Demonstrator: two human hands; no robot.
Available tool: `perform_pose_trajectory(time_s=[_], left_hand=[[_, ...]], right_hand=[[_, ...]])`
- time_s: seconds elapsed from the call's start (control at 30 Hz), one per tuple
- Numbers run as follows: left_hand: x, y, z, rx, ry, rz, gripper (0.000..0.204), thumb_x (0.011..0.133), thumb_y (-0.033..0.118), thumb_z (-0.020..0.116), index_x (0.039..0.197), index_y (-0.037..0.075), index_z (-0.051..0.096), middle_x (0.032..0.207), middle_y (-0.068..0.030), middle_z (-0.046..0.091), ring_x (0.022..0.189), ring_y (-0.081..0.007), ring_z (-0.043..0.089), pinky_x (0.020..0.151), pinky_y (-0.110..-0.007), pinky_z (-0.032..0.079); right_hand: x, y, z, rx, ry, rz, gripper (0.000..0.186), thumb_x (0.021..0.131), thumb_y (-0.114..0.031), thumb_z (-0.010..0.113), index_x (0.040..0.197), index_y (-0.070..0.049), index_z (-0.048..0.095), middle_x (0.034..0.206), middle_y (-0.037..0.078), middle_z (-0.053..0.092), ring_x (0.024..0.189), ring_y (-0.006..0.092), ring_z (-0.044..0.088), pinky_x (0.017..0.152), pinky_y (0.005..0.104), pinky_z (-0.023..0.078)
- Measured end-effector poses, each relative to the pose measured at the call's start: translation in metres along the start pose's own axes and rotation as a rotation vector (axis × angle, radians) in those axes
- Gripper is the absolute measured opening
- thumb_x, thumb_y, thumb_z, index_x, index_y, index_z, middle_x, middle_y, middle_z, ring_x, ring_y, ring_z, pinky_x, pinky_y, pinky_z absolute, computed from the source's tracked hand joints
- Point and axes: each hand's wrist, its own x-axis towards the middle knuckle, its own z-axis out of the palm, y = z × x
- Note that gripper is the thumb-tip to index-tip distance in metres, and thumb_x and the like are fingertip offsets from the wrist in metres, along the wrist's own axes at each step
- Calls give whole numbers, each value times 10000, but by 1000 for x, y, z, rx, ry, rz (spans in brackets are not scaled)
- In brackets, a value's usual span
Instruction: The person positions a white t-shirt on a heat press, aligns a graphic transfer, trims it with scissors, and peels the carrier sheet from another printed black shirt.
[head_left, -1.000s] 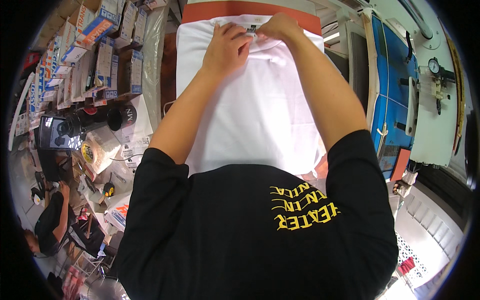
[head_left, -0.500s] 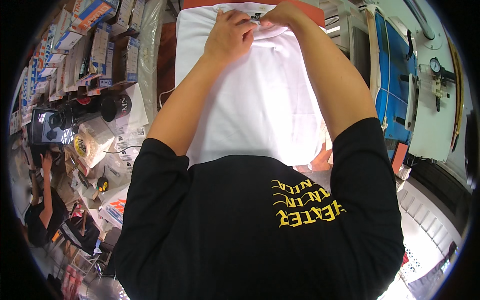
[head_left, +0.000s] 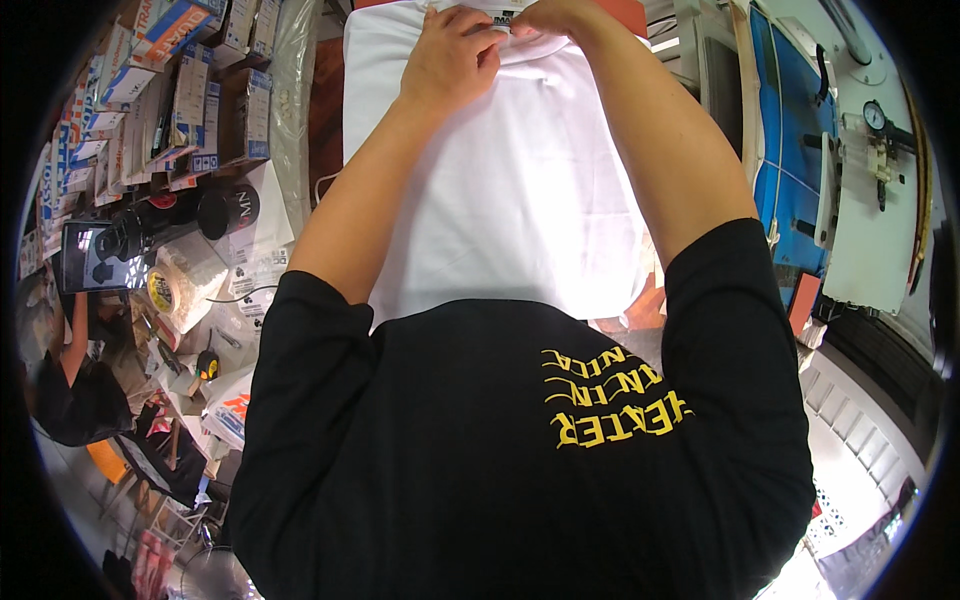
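Where the white shirt (head_left: 520, 190) meets the top of the view, both hands are on its far end, so most of the cloth lies back from the fingers toward the person's body. Its long axis runs roughly in line with the torso, from the neck end down between the two forearms. The left hand (head_left: 448, 62) rests on the cloth left of the label (head_left: 502, 18), palm down, fingers bent and thumb toward the middle. The right hand (head_left: 558, 15) is on the other side, closer to the far edge, its fingers curled against a fold (head_left: 535, 45) and partly cut off by the frame. Both sets of fingertips are just beside the label; which is nearer is hard to say. Whether either hand pinches the cloth or only presses on it, I cannot tell, as the fingertips are partly hidden. An orange board (head_left: 628, 14) shows past the shirt's far right corner. Boxes (head_left: 190, 105) stand well off to the left, and a blue panel (head_left: 800, 190) lies beyond the right forearm.
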Motion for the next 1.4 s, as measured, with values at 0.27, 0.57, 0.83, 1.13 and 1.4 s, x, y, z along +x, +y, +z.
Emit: perform_pose_trajectory(time_s=[0.27, 0.57, 0.83, 1.13, 1.4], left_hand=[[3, 4, 2, 75, -19, 44, 174, 810, 82, 705, 967, 140, 752, 1074, -10, 654, 1090, -276, 581, 1045, -518, 423], [0, -5, 2, 47, -54, -40, 187, 818, 101, 700, 997, 135, 741, 1081, -27, 661, 1095, -283, 580, 1048, -550, 405], [33, -7, -12, 171, -217, 99, 194, 792, 111, 721, 982, 74, 713, 976, -47, 677, 1031, -285, 588, 1047, -460, 410], [52, -18, -18, 191, -362, 429, 261, 813, 109, 707, 1070, 87, 672, 907, -43, 675, 933, -258, 623, 886, -399, 497], [56, -15, -15, 43, -326, 313, 306, 866, 62, 682, 1161, 121, 626, 920, -69, 716, 872, -294, 658, 785, -394, 524]], right_hand=[[-17, 2, -11, 27, 6, 46, 605, 620, -457, 838, 1098, -94, 756, 1169, 180, 704, 1101, 316, 677, 929, 397, 535], [-18, 0, -6, 64, -14, -14, 416, 744, -382, 769, 1049, -99, 749, 1183, 115, 700, 1091, 311, 648, 924, 435, 510], [-70, 44, 80, 234, 785, -524, 246, 810, -125, 665, 1045, -74, 712, 1191, 127, 643, 1148, 326, 588, 978, 458, 466], [-86, 38, 98, 159, 756, -544, 353, 807, -81, 662, 1149, -159, 696, 1246, 96, 597, 1204, 297, 531, 1032, 462, 405], [-86, 37, 102, 168, 760, -508, 369, 824, -73, 667, 1183, -158, 689, 1249, 103, 604, 1173, 297, 556, 1002, 448, 438]])
